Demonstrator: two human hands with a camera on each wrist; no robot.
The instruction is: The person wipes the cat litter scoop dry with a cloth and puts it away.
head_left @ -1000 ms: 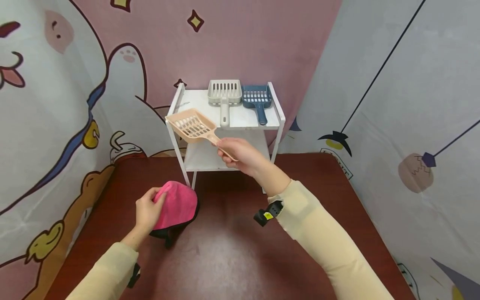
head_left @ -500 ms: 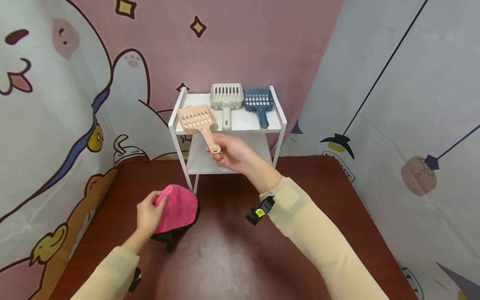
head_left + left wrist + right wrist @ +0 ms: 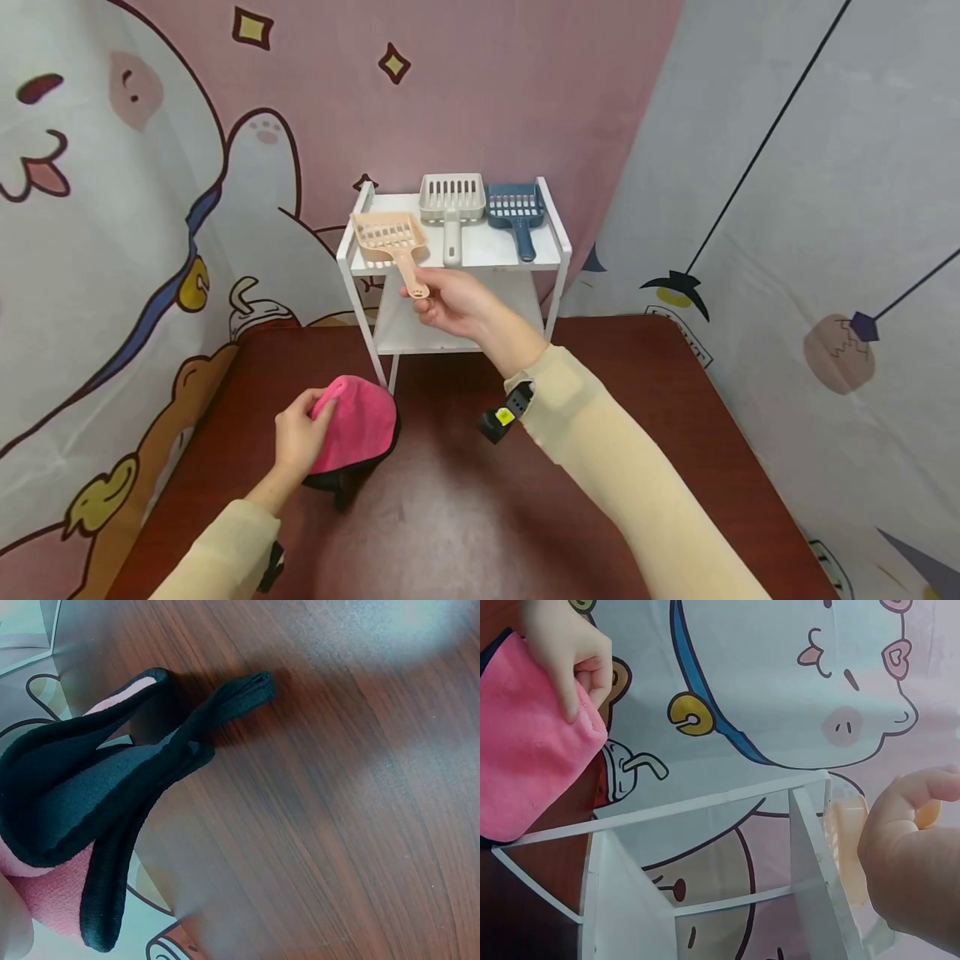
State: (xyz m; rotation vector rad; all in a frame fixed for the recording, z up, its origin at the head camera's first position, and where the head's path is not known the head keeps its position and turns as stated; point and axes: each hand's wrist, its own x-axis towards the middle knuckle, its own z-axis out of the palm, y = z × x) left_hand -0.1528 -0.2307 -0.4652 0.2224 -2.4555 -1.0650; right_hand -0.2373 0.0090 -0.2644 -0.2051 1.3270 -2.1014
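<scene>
In the head view my right hand [image 3: 453, 307] pinches the handle end of a peach litter scoop [image 3: 388, 233]. The scoop's slotted head overlaps the left part of the shelf's top board, left of a pale grey litter scoop [image 3: 452, 200] and a dark blue litter scoop [image 3: 516, 206]. At lower left my left hand [image 3: 300, 429] grips a pink cloth [image 3: 362, 425] by a folded corner, and it hangs over the table. The left wrist view shows the cloth's dark edging and a dark loop [image 3: 240, 697]; only a sliver of the hand appears there.
A white two-tier shelf [image 3: 420, 337] with raised side rails stands at the back of the reddish-brown table [image 3: 615, 400]. Behind it hangs a pink cartoon-printed backdrop [image 3: 510, 92], with a pale one [image 3: 780, 208] on the right.
My right hand has moved left and turned the peach scoop, so its head now points back, over the shelf's left part. My left hand keeps holding the cloth in nearly the same place.
</scene>
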